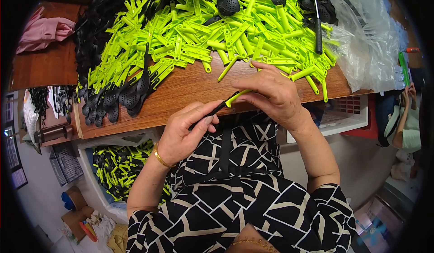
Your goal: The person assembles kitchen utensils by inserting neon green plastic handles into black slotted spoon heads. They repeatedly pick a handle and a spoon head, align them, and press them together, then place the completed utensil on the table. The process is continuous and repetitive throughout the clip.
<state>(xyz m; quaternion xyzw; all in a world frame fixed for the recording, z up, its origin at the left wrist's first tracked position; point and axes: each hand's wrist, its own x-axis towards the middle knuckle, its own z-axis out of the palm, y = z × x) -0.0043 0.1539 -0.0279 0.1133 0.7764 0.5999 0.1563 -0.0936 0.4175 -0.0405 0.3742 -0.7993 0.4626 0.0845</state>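
Note:
My left hand [187,128] is closed around a black utensil shaft [222,105], whose head is hidden in the palm. At the shaft's far end sits a lime-green handle piece [236,98], pinched by the fingers of my right hand [275,92]. Both hands are over the near table edge. Just beyond my right hand lies a single green handle [228,68], in front of a large heap of green handles [194,36]. Left of the heap, several black spoons [131,97] lie with green handles beside them.
Black slotted spoons [229,4] rest on the heap. A hammer [318,31] and clear plastic bag [361,45] are at the right. Below the table stand a bin of black-and-green utensils [120,165] and a white crate [337,124]. Another person [404,117] is far right.

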